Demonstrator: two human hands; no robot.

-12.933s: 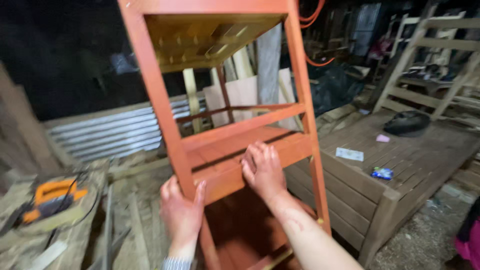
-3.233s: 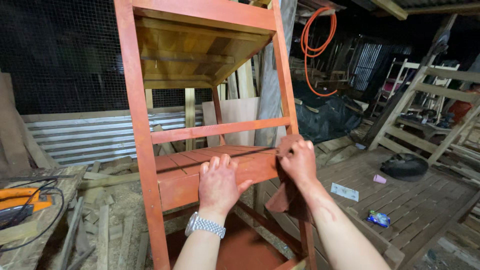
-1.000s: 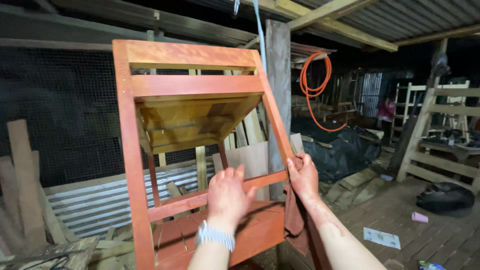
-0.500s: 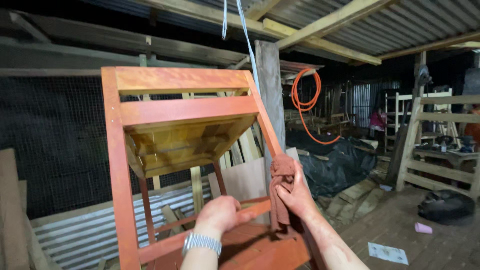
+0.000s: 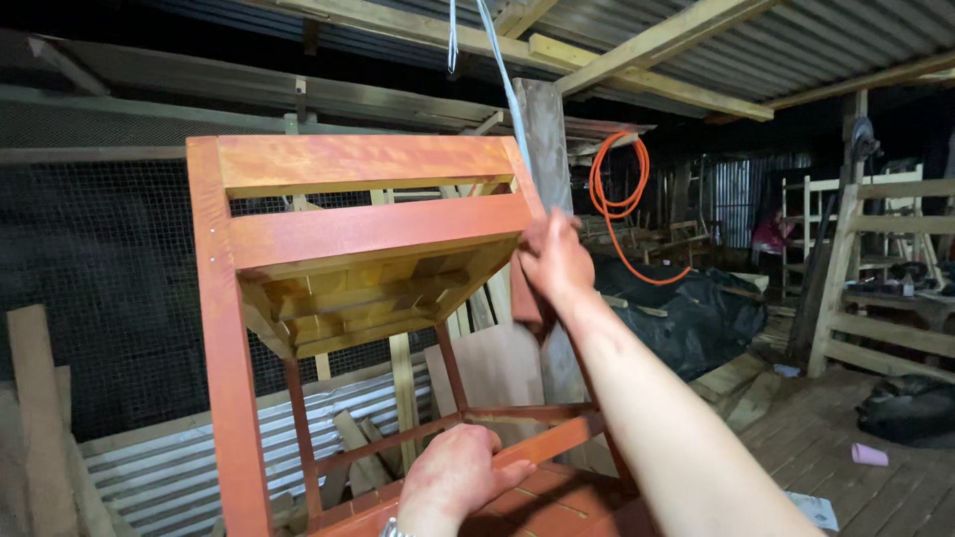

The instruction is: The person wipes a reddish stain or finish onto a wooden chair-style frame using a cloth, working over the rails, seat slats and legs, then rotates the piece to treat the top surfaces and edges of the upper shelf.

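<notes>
Right hand (image 5: 555, 261) has risen, rag (image 5: 524, 288) on shelf frame (image 5: 368, 224).

Right hand (image 5: 553, 261) raised with arm outstretched, left hand (image 5: 453, 479) low, curled.

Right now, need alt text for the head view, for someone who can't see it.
A person's right hand presses a reddish cloth against the upper right post of an orange-stained wooden shelf frame, while the left hand grips a lower rail. Behind stand wire mesh, corrugated metal sheets and a coiled orange hose on a post.
</notes>
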